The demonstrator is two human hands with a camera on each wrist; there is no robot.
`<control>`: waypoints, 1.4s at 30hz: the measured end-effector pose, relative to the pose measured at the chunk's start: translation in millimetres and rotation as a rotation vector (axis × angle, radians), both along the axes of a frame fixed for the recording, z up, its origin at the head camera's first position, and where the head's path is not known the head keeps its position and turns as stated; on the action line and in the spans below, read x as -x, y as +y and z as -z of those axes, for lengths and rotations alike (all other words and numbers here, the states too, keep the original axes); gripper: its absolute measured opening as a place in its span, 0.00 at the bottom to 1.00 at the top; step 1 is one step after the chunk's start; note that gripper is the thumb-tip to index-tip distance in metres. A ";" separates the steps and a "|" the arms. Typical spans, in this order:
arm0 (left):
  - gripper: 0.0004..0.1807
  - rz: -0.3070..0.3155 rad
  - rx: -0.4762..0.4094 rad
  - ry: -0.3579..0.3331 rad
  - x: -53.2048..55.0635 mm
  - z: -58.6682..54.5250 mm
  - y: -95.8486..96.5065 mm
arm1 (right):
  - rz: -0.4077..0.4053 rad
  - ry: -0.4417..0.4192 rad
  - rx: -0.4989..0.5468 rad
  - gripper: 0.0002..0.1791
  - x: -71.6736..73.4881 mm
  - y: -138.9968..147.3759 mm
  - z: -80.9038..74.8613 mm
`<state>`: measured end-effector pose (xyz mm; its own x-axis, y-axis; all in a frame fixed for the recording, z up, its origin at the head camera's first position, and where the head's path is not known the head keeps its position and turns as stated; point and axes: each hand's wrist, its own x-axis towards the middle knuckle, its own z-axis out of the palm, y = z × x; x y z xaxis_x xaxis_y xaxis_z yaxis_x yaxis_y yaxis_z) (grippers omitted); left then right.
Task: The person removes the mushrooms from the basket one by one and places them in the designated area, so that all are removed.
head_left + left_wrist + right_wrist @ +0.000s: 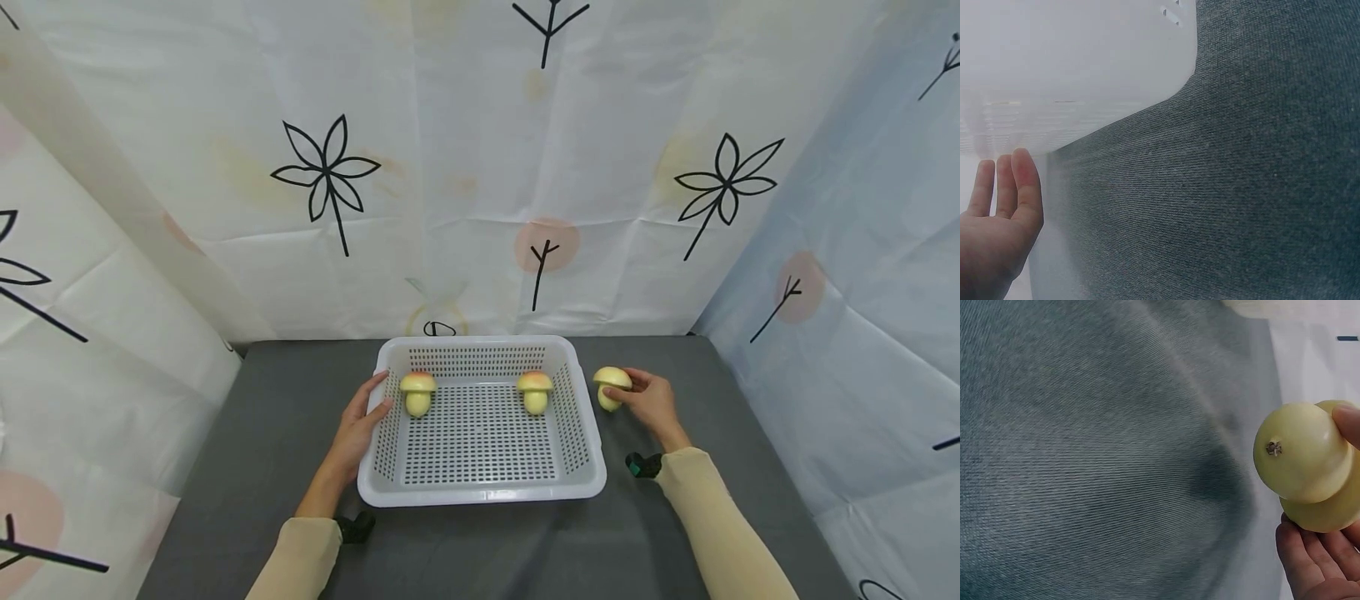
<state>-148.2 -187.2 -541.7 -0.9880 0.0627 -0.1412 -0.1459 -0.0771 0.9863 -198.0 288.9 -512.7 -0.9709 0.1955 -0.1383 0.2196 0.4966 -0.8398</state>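
A white perforated plastic basket [480,493] sits on the grey table. Inside it are two toy mushrooms, one [417,394] at the left and one [535,392] at the right, both with yellow stems and orange-tinged caps. My left hand [356,433] holds the basket's left rim; its fingers [1024,178] lie against the outer side in the left wrist view. Just right of the basket, my right hand [651,407] grips a third toy mushroom [609,383] between thumb and fingers. That mushroom's rounded stem end [1300,453], marked with a small brown spot, faces the right wrist camera.
A white cloth [480,283] printed with black plants hangs behind the table, with further cloth at the left [112,350] and right [847,375]. Grey table surface [300,392] surrounds the basket.
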 end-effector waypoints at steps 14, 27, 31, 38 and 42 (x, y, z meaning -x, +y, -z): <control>0.30 -0.011 0.002 -0.012 0.8 -1.8 1.7 | -0.029 -0.035 -0.037 0.40 0.0 1.7 17.8; 0.30 -0.016 0.016 -0.002 0.9 -1.2 1.4 | -0.048 -0.030 -0.037 0.40 -0.5 1.5 20.0; 0.30 -0.013 0.012 0.000 0.1 -2.0 1.8 | -0.046 -0.044 -0.012 0.41 -1.3 0.5 19.3; 0.30 -0.008 0.009 0.002 -1.0 -2.7 2.1 | -0.059 -0.044 -0.011 0.42 -2.6 1.1 17.9; 0.30 -0.008 0.008 0.004 -0.9 -2.3 1.8 | -0.069 -0.031 -0.019 0.42 -2.2 2.1 17.8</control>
